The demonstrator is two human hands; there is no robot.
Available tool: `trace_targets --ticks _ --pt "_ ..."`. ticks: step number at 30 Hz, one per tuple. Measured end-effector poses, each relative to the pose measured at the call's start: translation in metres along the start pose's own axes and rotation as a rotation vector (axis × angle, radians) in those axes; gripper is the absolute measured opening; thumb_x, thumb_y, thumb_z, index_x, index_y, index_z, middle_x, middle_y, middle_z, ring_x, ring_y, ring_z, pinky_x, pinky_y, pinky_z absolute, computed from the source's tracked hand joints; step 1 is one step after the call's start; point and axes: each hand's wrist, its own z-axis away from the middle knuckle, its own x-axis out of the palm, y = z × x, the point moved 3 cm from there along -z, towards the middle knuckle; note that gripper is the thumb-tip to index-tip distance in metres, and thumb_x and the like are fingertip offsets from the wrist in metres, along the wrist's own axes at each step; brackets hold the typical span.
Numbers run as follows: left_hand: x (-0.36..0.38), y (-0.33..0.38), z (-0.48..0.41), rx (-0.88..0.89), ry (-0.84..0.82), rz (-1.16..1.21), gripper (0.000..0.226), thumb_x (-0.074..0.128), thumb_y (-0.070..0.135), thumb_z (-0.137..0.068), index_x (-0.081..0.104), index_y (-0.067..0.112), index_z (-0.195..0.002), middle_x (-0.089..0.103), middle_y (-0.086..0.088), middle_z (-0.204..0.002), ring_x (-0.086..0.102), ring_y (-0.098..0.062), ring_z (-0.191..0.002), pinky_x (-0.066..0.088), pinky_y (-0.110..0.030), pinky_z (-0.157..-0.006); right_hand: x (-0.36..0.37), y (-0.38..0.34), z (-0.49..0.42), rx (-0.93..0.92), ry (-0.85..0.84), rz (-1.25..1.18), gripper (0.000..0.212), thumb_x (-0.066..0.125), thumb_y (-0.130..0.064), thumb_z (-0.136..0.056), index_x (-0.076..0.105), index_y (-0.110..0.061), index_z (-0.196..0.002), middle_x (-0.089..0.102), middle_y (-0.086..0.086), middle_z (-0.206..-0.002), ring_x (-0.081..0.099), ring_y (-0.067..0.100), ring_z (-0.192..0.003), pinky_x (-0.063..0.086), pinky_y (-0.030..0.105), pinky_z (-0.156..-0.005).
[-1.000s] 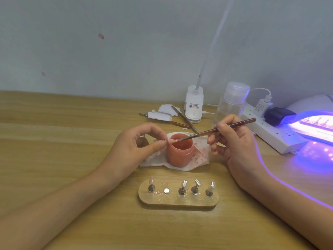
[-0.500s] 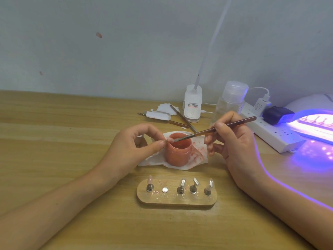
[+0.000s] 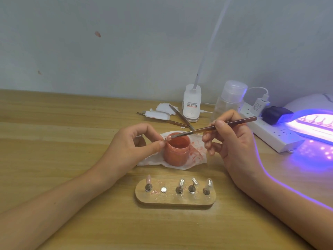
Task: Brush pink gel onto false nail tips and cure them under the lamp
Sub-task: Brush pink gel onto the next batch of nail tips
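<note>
While aglow, lamp (image 3: 312, 122) beside power strip (image 3: 266, 134).

The nail tip (image 3: 169, 137) at your left fingers (image 3: 153, 146) is showing pale pink. Just right of them, the jar (image 3: 177, 153) is showing salmon pink, wall and gel alike. Through your right fingers (image 3: 221, 124) the brush (image 3: 239, 121) is running dark reddish brown. Beneath both, the white tissue (image 3: 196, 156) is carrying pink smears. Nearer you than your fingers, the tan wooden holder (image 3: 173, 202) is showing pink flecks. Right of your right fingers, the lamp (image 3: 317, 127) is glowing violet.
</note>
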Motion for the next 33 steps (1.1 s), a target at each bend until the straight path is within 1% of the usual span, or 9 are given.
trace_targets --ticks 5,9,13,17,19,22,25,30,33 --pt "-0.001 0.0002 0.0001 0.002 0.002 0.004 0.012 0.08 0.024 -0.081 0.07 0.027 -0.074 0.074 -0.011 -0.09 0.053 -0.026 -0.066 0.043 -0.037 -0.062 -0.0039 0.0014 0.0006 0.013 0.065 0.058 0.017 0.05 -0.012 -0.1 0.05 -0.015 -0.084 0.063 0.005 -0.062 0.058 0.014 -0.055 0.046 0.022 -0.047" --pt "-0.0014 0.001 0.001 0.01 0.002 0.003 0.011 0.079 0.031 -0.076 0.07 0.026 -0.075 0.073 -0.009 -0.084 0.053 -0.026 -0.065 0.043 -0.035 -0.061 0.0006 -0.0013 0.0016 0.004 -0.003 0.006 0.011 0.053 -0.02 -0.095 0.05 -0.014 -0.086 0.065 0.008 -0.066 0.061 0.016 -0.058 0.047 0.022 -0.048" --pt "-0.0014 0.0005 0.0011 0.02 0.006 0.001 0.011 0.078 0.026 -0.081 0.07 0.027 -0.074 0.074 -0.008 -0.088 0.056 -0.042 -0.067 0.046 -0.037 -0.063 -0.0032 0.0011 0.0008 0.017 0.057 0.066 0.018 0.049 -0.01 -0.101 0.05 -0.015 -0.083 0.063 0.005 -0.063 0.058 0.015 -0.056 0.045 0.022 -0.046" --pt "-0.0006 0.0 0.0004 0.02 0.003 -0.01 0.011 0.08 0.026 -0.081 0.07 0.025 -0.076 0.072 -0.008 -0.082 0.057 -0.045 -0.071 0.046 -0.036 -0.062 0.0001 -0.0011 0.0008 0.011 0.015 0.004 0.012 0.053 -0.018 -0.095 0.052 -0.017 -0.083 0.065 0.008 -0.065 0.061 0.016 -0.057 0.047 0.022 -0.047" --pt "-0.0009 -0.0002 0.0004 0.014 0.003 -0.012 0.011 0.08 0.026 -0.08 0.07 0.025 -0.076 0.07 -0.012 -0.081 0.056 -0.044 -0.069 0.045 -0.036 -0.063 0.0007 -0.0006 0.0017 0.014 0.008 0.04 0.012 0.053 -0.018 -0.096 0.052 -0.016 -0.084 0.065 0.008 -0.065 0.061 0.017 -0.058 0.047 0.022 -0.047" --pt "-0.0007 0.0006 0.0004 0.011 0.0 -0.008 0.012 0.078 0.035 -0.074 0.07 0.026 -0.074 0.073 -0.008 -0.085 0.052 -0.028 -0.062 0.044 -0.031 -0.06 -0.0042 0.0008 0.0005 0.026 0.075 0.054 0.018 0.05 -0.012 -0.1 0.051 -0.016 -0.082 0.063 0.005 -0.062 0.057 0.014 -0.055 0.045 0.021 -0.046" --pt "-0.0009 0.0003 -0.0001 0.006 0.002 -0.005 0.01 0.075 0.035 -0.074 0.069 0.027 -0.074 0.073 -0.006 -0.085 0.05 -0.019 -0.061 0.043 -0.027 -0.056 -0.0014 -0.0008 0.0001 0.016 0.029 -0.011 0.014 0.053 -0.019 -0.095 0.053 -0.021 -0.081 0.064 0.006 -0.064 0.06 0.016 -0.057 0.046 0.021 -0.047" --pt "-0.0011 0.0006 0.001 0.022 0.002 -0.012 0.011 0.077 0.022 -0.082 0.07 0.026 -0.076 0.075 -0.007 -0.089 0.049 -0.02 -0.061 0.043 -0.03 -0.057 -0.0041 0.0014 0.0008 0.024 0.071 0.072 0.017 0.049 -0.012 -0.101 0.05 -0.016 -0.084 0.063 0.004 -0.062 0.058 0.014 -0.056 0.045 0.022 -0.046" --pt "-0.0011 0.0015 0.0012 0.036 0.017 -0.001 0.012 0.077 0.018 -0.082 0.07 0.025 -0.074 0.074 -0.002 -0.085 0.048 -0.027 -0.061 0.042 -0.03 -0.057 -0.0018 -0.0005 0.0005 0.015 0.046 -0.001 0.013 0.051 -0.018 -0.096 0.051 -0.018 -0.083 0.063 0.006 -0.063 0.059 0.015 -0.056 0.045 0.021 -0.047"
